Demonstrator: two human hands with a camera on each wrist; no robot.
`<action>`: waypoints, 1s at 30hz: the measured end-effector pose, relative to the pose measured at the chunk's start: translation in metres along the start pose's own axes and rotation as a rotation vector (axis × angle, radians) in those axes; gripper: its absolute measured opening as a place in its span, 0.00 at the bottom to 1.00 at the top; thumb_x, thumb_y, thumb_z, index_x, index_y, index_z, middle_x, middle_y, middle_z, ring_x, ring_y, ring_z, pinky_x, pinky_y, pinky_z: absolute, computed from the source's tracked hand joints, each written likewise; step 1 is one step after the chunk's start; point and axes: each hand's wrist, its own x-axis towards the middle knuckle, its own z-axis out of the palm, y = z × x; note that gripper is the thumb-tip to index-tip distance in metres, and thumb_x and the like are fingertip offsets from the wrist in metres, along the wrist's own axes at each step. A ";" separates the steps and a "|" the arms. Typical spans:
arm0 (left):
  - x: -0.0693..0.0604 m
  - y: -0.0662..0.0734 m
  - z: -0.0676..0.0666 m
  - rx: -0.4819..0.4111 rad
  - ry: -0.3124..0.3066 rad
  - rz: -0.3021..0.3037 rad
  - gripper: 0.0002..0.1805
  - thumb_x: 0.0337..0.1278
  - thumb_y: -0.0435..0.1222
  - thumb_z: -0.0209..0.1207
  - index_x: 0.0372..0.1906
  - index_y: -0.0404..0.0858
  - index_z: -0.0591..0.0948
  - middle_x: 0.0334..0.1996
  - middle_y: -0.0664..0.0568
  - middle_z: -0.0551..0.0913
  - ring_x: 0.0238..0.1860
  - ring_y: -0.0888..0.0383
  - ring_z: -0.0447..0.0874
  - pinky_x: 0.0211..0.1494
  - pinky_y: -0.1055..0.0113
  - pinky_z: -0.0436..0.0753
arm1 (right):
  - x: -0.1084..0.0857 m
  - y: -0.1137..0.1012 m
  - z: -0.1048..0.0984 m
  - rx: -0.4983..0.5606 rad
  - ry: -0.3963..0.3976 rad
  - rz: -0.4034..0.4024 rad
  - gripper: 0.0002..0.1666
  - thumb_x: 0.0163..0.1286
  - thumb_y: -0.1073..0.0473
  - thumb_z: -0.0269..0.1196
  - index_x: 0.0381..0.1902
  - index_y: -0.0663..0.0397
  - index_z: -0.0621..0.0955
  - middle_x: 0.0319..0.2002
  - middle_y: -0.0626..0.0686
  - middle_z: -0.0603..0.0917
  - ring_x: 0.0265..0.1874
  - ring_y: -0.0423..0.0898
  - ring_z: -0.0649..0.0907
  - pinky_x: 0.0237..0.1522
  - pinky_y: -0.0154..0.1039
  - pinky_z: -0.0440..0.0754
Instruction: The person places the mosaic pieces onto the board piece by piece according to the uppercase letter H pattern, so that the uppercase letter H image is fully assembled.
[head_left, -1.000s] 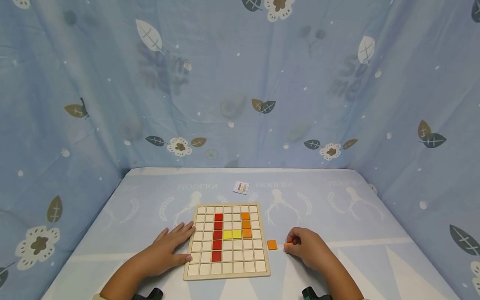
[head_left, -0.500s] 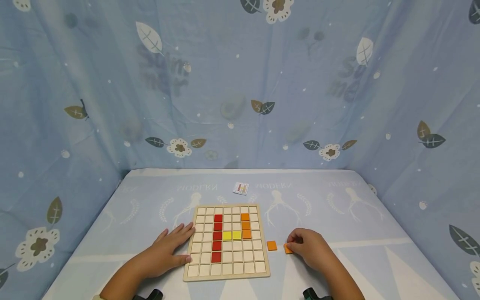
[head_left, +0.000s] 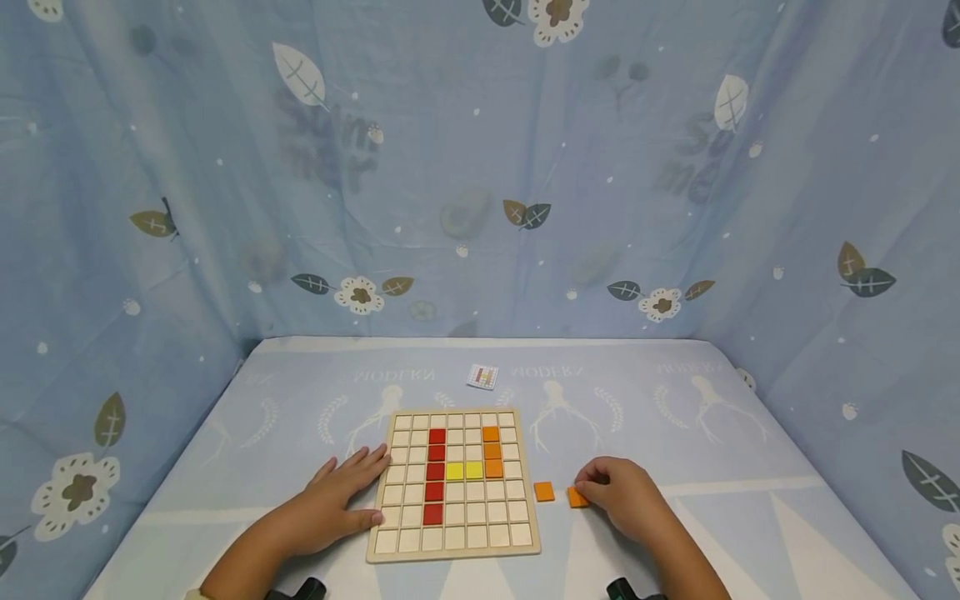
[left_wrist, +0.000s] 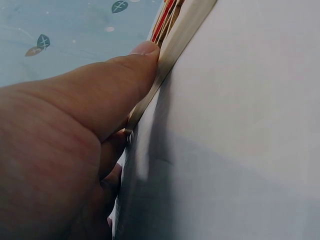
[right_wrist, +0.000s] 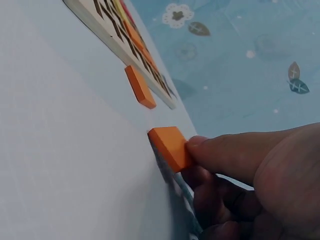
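Note:
My left hand [head_left: 337,500] lies beside a wooden grid board [head_left: 453,556]. Its fingers are spread, with the fingertips and thumb touching the board's left edge. In the left wrist view the thumb [left_wrist: 120,80] rests against that edge. To the right of the board, my right hand [head_left: 621,495] pinches a square orange tile [right_wrist: 169,144] by one edge, close to the tabletop. A second orange tile [head_left: 543,492] lies flat between the board and that hand. Set in the board are a column of red tiles [head_left: 435,472], two yellow tiles [head_left: 464,471] and three orange tiles [head_left: 492,452].
A small card [head_left: 482,377] printed with a coloured grid lies behind the board. The pale patterned cloth [head_left: 720,533] covers the table, and a blue floral curtain [head_left: 420,167] surrounds it at the back and sides.
The tile in my right hand was seen nearly edge-on a second ago. More of its orange face shows now, slightly lower. My left hand and the board have stayed in place.

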 end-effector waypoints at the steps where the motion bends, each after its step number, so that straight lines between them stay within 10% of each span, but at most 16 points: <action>1: 0.000 0.000 0.000 -0.001 0.000 0.001 0.50 0.62 0.62 0.66 0.84 0.48 0.61 0.85 0.55 0.55 0.86 0.41 0.44 0.82 0.33 0.36 | 0.000 -0.001 0.000 0.021 0.005 0.003 0.05 0.70 0.55 0.72 0.33 0.44 0.87 0.30 0.42 0.84 0.33 0.43 0.78 0.36 0.39 0.76; 14: -0.001 0.002 -0.002 -0.009 0.004 0.008 0.51 0.62 0.60 0.67 0.83 0.46 0.61 0.85 0.52 0.54 0.85 0.38 0.44 0.80 0.30 0.34 | 0.012 -0.061 0.039 0.345 -0.066 -0.064 0.06 0.73 0.57 0.69 0.35 0.50 0.87 0.30 0.49 0.85 0.27 0.46 0.80 0.30 0.38 0.81; 30: 0.002 0.001 0.000 -0.005 0.003 -0.008 0.50 0.61 0.61 0.67 0.84 0.48 0.61 0.85 0.55 0.53 0.86 0.40 0.43 0.81 0.32 0.34 | 0.016 -0.074 0.065 0.136 -0.079 -0.183 0.07 0.71 0.56 0.71 0.32 0.40 0.86 0.33 0.41 0.85 0.37 0.43 0.80 0.41 0.40 0.79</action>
